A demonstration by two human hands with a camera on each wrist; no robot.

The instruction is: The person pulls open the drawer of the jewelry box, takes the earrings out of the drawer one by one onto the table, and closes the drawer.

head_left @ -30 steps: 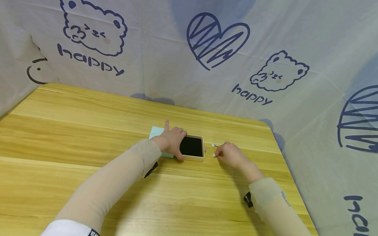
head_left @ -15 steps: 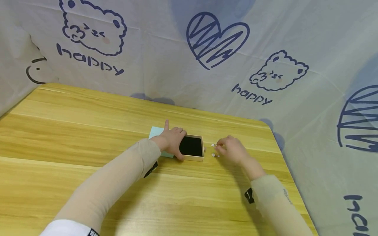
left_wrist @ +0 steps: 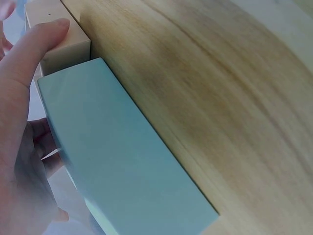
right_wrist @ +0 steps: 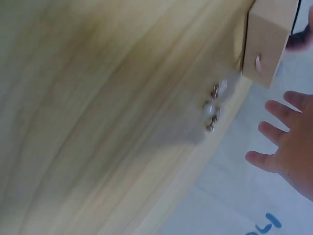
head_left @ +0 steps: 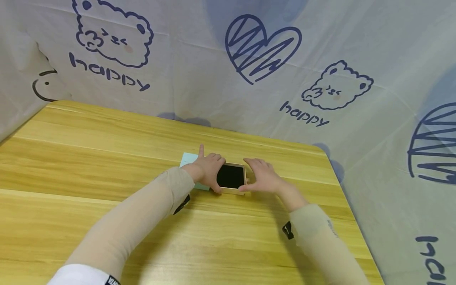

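Grips the pale drawer (right_wrist: pixel 266 46) with fingers of the left hand (head_left: pixel 205 170), beside the blue box (left_wrist: pixel 117 142); spreads loose fingers of the right hand (head_left: pixel 264 177) near small trinkets (right_wrist: pixel 210 109).

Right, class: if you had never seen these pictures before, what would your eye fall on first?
Probably the striped blue heart on the pale cloth behind the table, between two bear faces captioned "happy". Next, on the table, the drawer, black inside, partly out of its pale-blue sleeve: the left hand grips it, the right hand is spread beside its front end.
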